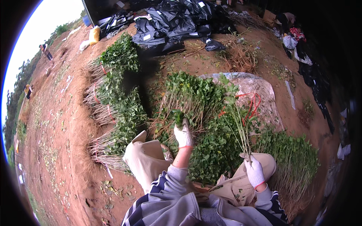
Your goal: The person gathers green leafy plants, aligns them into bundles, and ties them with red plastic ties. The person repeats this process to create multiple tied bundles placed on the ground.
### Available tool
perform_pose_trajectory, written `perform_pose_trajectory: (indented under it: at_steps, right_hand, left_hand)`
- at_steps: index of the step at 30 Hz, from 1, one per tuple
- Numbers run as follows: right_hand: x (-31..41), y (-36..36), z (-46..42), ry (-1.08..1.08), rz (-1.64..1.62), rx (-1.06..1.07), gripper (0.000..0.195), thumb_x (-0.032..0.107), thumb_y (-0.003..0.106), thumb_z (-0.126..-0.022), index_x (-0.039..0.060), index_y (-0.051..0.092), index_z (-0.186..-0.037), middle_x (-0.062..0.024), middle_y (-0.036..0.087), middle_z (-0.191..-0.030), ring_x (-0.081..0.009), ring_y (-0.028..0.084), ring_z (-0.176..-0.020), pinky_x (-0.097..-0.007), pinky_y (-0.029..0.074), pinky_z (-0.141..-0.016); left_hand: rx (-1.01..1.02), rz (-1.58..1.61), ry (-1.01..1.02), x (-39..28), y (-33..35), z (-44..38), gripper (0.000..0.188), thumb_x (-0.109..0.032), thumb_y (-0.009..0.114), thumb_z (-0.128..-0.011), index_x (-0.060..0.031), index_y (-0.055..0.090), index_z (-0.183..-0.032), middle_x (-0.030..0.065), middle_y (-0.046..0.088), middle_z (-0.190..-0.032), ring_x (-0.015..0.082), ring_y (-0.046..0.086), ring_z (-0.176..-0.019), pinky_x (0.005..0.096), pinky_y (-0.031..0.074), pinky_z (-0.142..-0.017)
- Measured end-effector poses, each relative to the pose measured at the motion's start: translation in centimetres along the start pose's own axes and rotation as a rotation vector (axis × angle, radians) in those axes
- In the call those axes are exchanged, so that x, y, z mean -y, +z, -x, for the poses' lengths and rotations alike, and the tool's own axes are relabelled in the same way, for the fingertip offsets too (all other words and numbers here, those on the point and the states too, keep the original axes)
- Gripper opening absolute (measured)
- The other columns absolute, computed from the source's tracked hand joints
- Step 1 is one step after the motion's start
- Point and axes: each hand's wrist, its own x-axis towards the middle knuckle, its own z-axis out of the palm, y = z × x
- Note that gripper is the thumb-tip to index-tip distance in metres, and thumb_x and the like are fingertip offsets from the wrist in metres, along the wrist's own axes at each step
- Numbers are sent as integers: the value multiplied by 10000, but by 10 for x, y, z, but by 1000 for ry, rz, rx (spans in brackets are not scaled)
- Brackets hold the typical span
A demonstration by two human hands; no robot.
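Note:
My left hand (184,136), in a white knit glove, is closed on a small dark green tuft of leaves (178,116), blurred at the fingertips. It is over the lower edge of a pile of leafy seedlings (195,93) with long pale stems. My right hand (254,170), also gloved, grips a few long-stemmed seedlings (240,124) by their lower ends, near my right knee. Their leafy tops point away from me. Between my legs lies a heap of green leafy cuttings (215,149).
Tied seedling bundles (104,113) line the left side, roots outward. More seedlings (291,158) lie to the right. Beyond the pile are a dirty sheet (260,87) with red twine (254,103), discarded roots (240,56) and black plastic bags (175,22). People (45,51) are far off at left.

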Motion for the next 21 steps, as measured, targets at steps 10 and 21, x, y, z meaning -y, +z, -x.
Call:
perform_pose_trajectory:
  at_steps: [10,21]
  right_hand:
    - [10,26,13,-314,645,-151,158,100,556,-886,47,616,-1023,-213,645,-832,-414,622,-745,-492,493,-619]
    - [13,-41,85,-99,708,-271,120,103,545,-883,10,618,-905,-243,605,-722,-440,608,-698,-518,451,-580]
  left_hand:
    - [163,609,-756,64,40,4,345,-367,448,-1020,-65,568,-1135,71,622,-1024,194,574,-917,325,470,-830]
    - [-297,674,-324,98,-70,-118,523,-596,499,-934,-85,526,-825,51,547,-770,222,547,-693,354,526,-750]
